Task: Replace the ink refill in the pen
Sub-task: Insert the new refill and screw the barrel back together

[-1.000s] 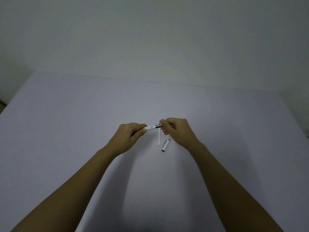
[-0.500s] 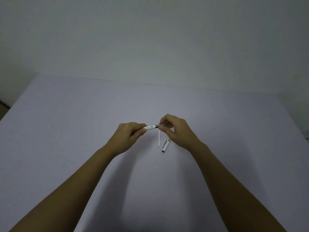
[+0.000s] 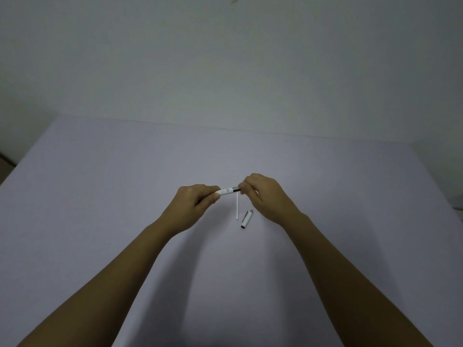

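Note:
A white pen barrel [image 3: 226,191] with a silver ring at its right end is held level above the table between both hands. My left hand [image 3: 198,204] grips its left end, fingers curled around it. My right hand [image 3: 263,194] pinches the dark front piece at the silver ring; that piece is mostly hidden by my fingers. On the table under the pen lies a thin white refill [image 3: 237,206], pointing toward me. Just to its right lies the white pen cap [image 3: 246,219] with a dark open end.
The pale lilac table [image 3: 100,196] spreads wide on all sides of my hands. Its far edge meets a plain grey wall [image 3: 225,71]. The table's left and right corners show at the frame sides.
My right-hand fingers have shifted around the pen's right end, first lifting off a little, now closed over it again. The left hand, refill and cap have stayed put.

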Motion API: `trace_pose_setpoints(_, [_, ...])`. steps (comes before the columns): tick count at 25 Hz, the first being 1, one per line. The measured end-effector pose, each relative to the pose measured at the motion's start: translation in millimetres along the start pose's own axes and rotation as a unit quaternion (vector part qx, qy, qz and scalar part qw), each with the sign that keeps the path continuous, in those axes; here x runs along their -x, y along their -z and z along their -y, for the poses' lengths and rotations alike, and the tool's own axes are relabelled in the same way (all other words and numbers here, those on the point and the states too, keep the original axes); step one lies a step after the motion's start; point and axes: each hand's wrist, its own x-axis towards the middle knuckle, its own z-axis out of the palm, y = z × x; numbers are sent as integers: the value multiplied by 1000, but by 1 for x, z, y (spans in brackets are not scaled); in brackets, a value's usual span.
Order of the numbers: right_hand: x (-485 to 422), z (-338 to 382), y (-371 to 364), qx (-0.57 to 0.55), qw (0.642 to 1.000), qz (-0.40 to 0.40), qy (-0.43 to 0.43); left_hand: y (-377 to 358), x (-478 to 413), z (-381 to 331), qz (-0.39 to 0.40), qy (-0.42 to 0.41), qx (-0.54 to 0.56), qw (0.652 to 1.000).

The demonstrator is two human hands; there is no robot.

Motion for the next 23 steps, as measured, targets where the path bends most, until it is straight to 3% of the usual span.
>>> trace_pose_setpoints(23, [6, 1, 5, 50, 999, 3, 21, -3, 3, -5, -18, -33, -17, 999])
